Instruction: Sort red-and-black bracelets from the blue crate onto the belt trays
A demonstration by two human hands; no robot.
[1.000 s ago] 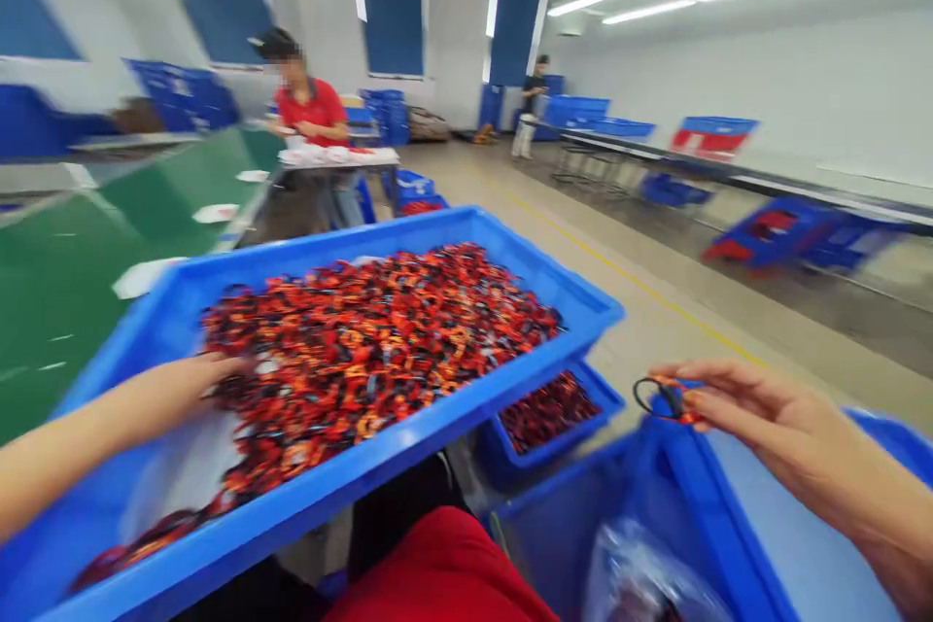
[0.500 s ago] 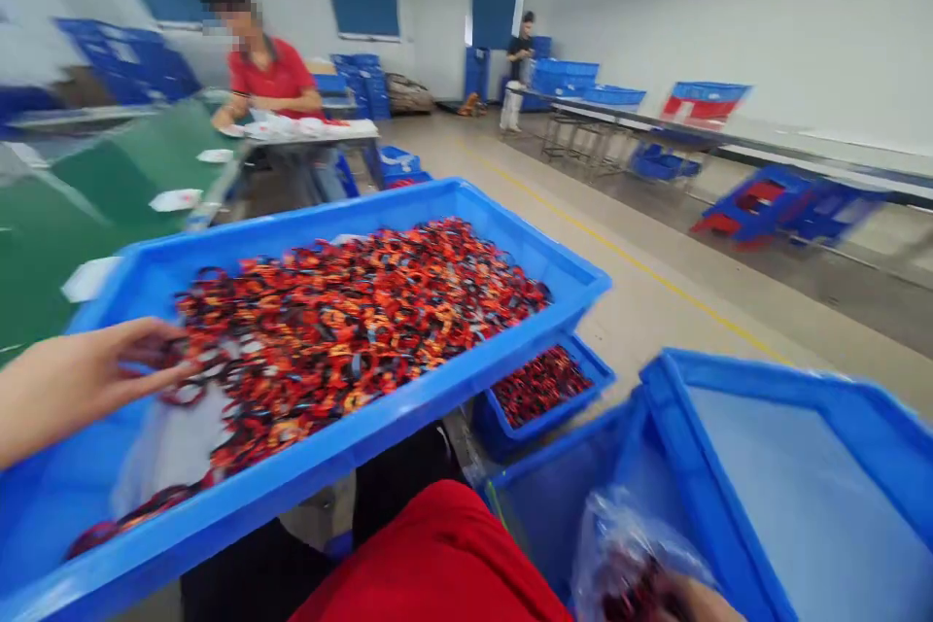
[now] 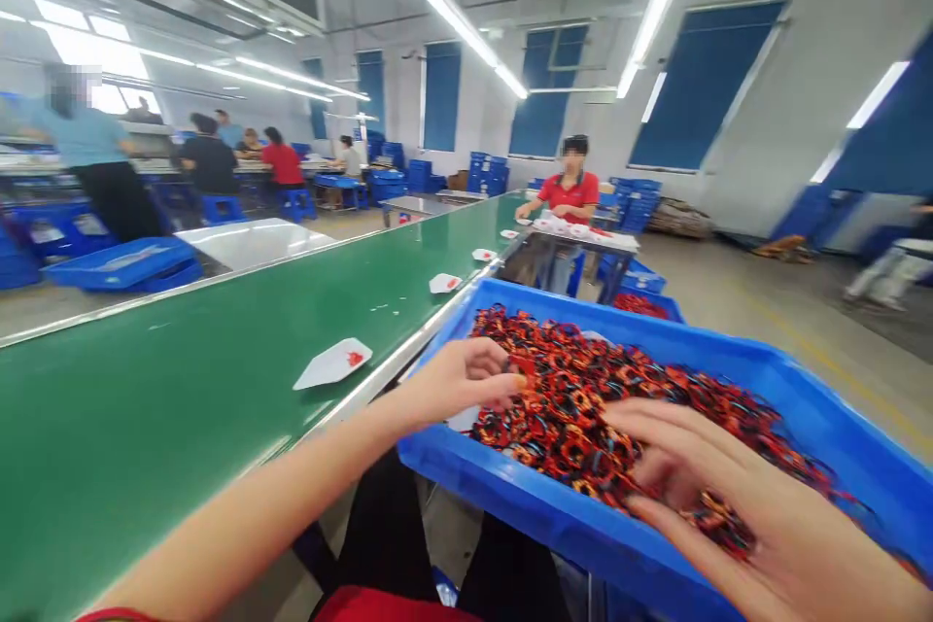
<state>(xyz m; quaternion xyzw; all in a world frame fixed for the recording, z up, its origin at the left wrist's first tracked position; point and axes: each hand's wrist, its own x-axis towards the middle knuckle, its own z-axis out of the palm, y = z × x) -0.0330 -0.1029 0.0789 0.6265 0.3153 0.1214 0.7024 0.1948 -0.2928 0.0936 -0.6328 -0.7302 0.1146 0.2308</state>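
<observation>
Whereas the right hand point(image 3: 729, 505) sat down at a plastic bag a moment ago, it now lies on the pile of black-and-orange rings point(image 3: 575, 418), fingers spread apart, clamped on nothing that shows. The left hand point(image 3: 459, 384) is at the pile's left edge, fingers curled together against the rings; whether they grip any, I cannot tell. The pile sits in the blue crate point(image 3: 583, 544), and the view has swung left. Left of the crate runs a green belt point(image 3: 182, 408) bearing a white card point(image 3: 333, 362). Beyond the crate, a person in red point(image 3: 572, 194) is at a counter point(image 3: 575, 258) heaped with white packets; further workers point(image 3: 211, 165) are farther left.
</observation>
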